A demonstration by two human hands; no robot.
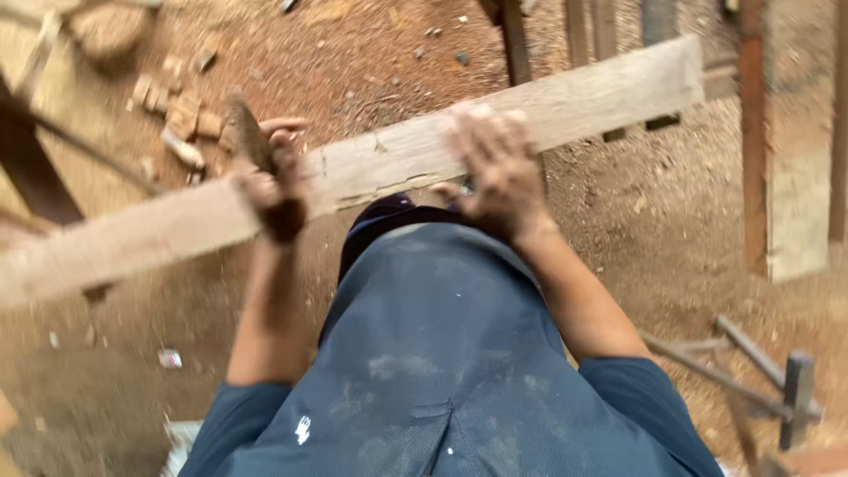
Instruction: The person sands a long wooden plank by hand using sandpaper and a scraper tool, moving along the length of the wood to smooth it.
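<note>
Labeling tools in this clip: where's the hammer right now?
In the head view, the hammer is left of centre, gripped in the left hand over the long wooden plank, near scattered wood offcuts.
</note>
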